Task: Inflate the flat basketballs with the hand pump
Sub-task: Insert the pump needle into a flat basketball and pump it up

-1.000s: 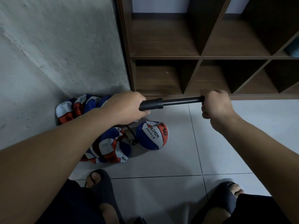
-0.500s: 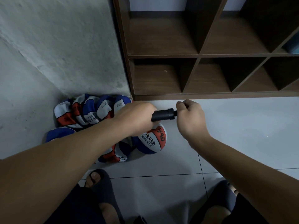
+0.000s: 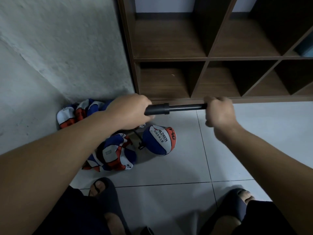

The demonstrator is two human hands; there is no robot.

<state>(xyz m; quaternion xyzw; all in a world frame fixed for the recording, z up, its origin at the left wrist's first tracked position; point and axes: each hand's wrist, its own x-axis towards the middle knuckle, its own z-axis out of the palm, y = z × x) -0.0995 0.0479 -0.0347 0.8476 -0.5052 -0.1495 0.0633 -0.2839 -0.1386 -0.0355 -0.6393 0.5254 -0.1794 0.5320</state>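
While I'm watching this remotely, the big change is the pump rod: half a second back the right hand point(image 3: 219, 111) was jammed almost against the barrel, and now it's pulled out wide again, with the thin rod showing between the two hands, about like it was a second ago. So that's one full push-and-pull cycle, and I'd guess we're mid-pumping, not finishing.

Left hand point(image 3: 130, 111) is wrapped tight around the barrel of the hand pump point(image 3: 157, 109); right hand is fisted on the handle end. The pump is held level above the floor point(image 3: 169, 197).

The basketball being filled point(image 3: 160, 140) sits on the tile right below the pump, with a thin black hose point(image 3: 138, 138) running down to it. It looks fairly round already, though I can't tell how firm. The flat basketballs point(image 3: 111, 155) are heaped just left of it, against the wall point(image 3: 59, 48), so plenty left to do. Next move is probably another push in.
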